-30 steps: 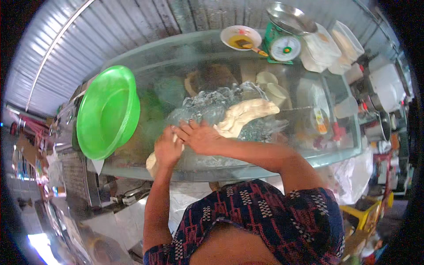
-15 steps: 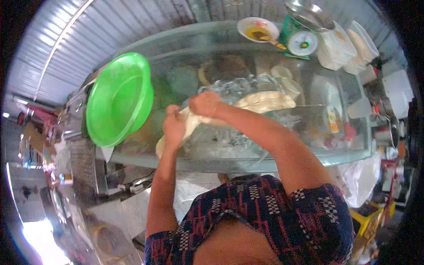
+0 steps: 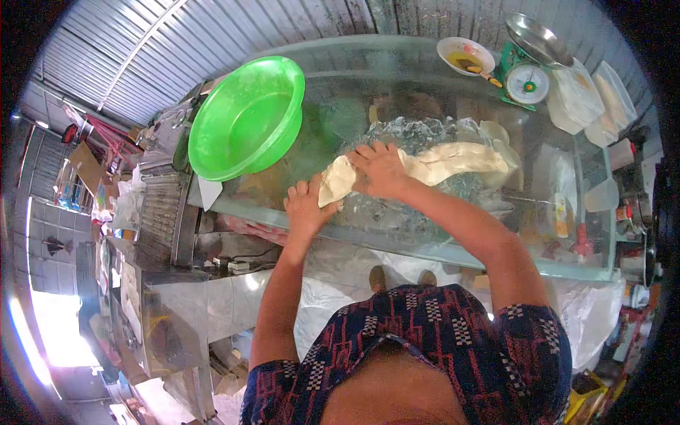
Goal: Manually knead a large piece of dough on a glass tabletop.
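Note:
A long strip of pale dough (image 3: 457,161) lies across the glass tabletop (image 3: 418,216), over a floury patch. Its left end (image 3: 338,181) is bunched and sits between my two hands. My left hand (image 3: 307,210) rests at the outer side of that end, fingers spread and the thumb touching the dough's near edge. Over the dough, farther right, my right hand (image 3: 381,168) lies with its fingers apart and the palm down. Part of the dough is hidden under the right hand.
A large green basin (image 3: 248,120) stands at the back left. Toward the back right are a white bowl (image 3: 466,57) with yellow liquid and a brush, a green dial scale (image 3: 525,83) with a metal pan, and clear plastic containers (image 3: 575,99). A plastic cup (image 3: 601,195) stands at the right.
Both hands have loosened from a closed grip and spread their fingers on the dough. The dough's left end, earlier stretched toward the table's near edge, is now bunched up. The whole view has shifted.

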{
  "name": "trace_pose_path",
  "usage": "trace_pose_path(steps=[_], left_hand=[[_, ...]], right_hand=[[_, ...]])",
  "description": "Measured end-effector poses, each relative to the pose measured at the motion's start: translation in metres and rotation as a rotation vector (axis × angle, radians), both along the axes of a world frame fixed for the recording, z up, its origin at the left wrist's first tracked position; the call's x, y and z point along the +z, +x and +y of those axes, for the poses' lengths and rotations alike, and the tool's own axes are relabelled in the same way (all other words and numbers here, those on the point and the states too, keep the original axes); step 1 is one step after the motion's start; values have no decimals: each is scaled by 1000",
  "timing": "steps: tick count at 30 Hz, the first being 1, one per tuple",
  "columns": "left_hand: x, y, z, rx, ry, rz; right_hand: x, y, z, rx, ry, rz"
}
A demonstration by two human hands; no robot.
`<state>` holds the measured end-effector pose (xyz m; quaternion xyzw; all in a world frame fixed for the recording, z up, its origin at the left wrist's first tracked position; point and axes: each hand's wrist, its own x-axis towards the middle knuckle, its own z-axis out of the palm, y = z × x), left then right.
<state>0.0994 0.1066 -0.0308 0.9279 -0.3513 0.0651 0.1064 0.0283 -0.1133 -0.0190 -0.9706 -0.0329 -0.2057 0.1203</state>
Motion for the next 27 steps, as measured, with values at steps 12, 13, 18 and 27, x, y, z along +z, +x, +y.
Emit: trace_pose_path(steps=[12,13,18,27], left_hand=[[-21,-45,-12,108,-757,329],[-14,-46,-19,78,-667,283],[-4,-35,-27,30,-366,120],[-8,6,-32,138,-257,257]], right_hand=[[35,-39,27,81,67,70],[36,-32,28,127,-84,-77],[-5,12,29,231,-404,117],[-4,77,1,312,-229,283]])
